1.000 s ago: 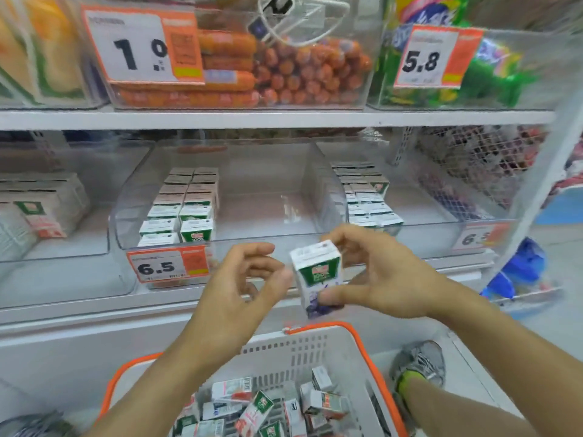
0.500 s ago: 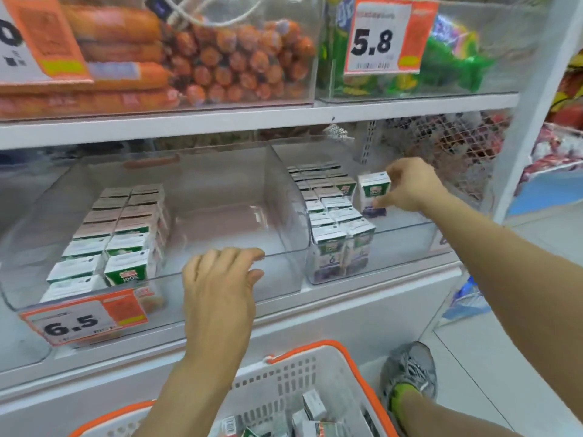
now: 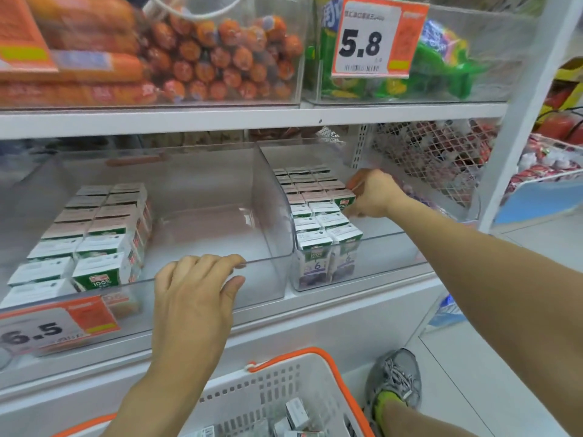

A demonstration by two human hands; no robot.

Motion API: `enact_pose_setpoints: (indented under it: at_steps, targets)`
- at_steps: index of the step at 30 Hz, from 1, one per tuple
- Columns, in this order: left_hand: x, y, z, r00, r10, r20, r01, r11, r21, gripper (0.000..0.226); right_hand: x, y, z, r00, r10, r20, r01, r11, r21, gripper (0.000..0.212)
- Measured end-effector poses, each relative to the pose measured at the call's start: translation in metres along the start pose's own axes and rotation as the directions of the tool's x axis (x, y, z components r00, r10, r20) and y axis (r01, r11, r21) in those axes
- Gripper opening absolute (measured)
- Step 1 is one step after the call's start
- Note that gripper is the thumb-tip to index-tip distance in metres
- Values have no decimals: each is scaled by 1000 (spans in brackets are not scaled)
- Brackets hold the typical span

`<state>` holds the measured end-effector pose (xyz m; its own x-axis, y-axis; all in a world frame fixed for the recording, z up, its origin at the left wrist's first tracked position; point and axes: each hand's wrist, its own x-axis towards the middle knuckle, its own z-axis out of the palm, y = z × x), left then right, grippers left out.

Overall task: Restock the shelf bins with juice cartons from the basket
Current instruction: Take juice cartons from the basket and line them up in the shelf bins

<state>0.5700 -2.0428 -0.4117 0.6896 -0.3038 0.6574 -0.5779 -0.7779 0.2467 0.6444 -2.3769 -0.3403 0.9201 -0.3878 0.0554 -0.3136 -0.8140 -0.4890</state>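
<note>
1. Right hand (image 3: 372, 193) reaching deep into the right-hand clear plastic shelf bin (image 3: 378, 266), fingers curled round a small white-and-green juice carton (image 3: 345, 199) and gripping it at its right side.
2. That carton standing upright at the end of the third column, touching the rows of matching white-topped cartons (image 3: 315, 212) packed along the bin's left wall.
3. Front pair of those cartons pressed against the bin's front wall, purple print and a "6" visible through the plastic.
4. Left hand (image 3: 195, 298) resting on the front rim of the middle clear plastic bin (image 3: 268, 216), fingers hooked loosely over the edge, thumb outside against the front wall; holding nothing else.
5. Middle bin stocked only on its left side with two columns of white-and-green "100%" cartons (image 3: 94, 241); right part of its floor bare.
6. Orange-and-white price tag reading "6.5" (image 3: 53, 326) clipped to the front at lower left.
7. White perforated plastic basket with an orange rim (image 3: 315, 354) below the shelf, between the forearms, a few small cartons (image 3: 296, 414) lying loose inside.
8. Grey laced sneaker with a yellow-green sock (image 3: 397, 380) on the pale floor just right of the basket.
9. Upper shelf: clear bin of orange sausages (image 3: 205, 58) at left, green snack packets (image 3: 441, 67) at right behind a "5.8" tag (image 3: 375, 36).
</note>
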Motion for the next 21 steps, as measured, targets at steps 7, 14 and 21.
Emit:
enact_pose_setpoints:
  at_steps: [7, 14, 21]
  targets:
    - [-17, 22, -32, 943, -51, -329, -72, 933, -352, 10, -122, -35, -13, 851, -289, -439, 405, 892, 199, 6]
    - [-110, -4, 9, 878, -86, 471, 257, 915, -311, 21, -225, -37, 98, 803, -448, 392, 359, 890, 282, 10]
    - [-231, -65, 33, 390, -434, 812, 654, 751, 88, 26, -253, 23, 246, 693, -210, 689, 252, 967, 42, 28]
